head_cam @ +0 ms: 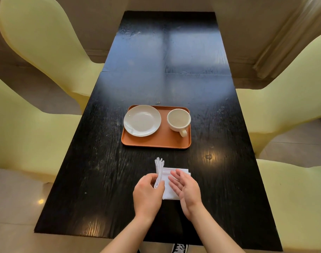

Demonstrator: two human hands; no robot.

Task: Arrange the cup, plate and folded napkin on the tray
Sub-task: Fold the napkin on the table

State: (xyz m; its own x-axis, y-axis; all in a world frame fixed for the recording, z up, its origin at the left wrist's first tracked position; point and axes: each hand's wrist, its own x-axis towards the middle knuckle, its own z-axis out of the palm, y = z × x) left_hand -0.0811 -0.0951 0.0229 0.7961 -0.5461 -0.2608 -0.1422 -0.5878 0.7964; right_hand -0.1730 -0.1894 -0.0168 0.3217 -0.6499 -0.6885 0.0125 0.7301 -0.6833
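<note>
Nearest: napkin (169,189), soft, light, half-folded on tabletop (101,170). My left hand (147,192) pinches its raised flap; right hand (186,187) flat, open, empty beside it. Far: tray (156,142) bearing plate (142,120) left, cup (178,119) right. Best gripped by folded edge.

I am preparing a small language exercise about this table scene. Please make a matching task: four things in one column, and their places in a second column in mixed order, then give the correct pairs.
Things:
1. plate
2. cup
3. napkin
4. tray

Places:
A. on the table, near the person, partly lifted in the left hand
B. on the right part of the tray
C. on the dark table, beyond the hands
D. on the left part of the tray

Pairs: 1-D, 2-B, 3-A, 4-C
</note>
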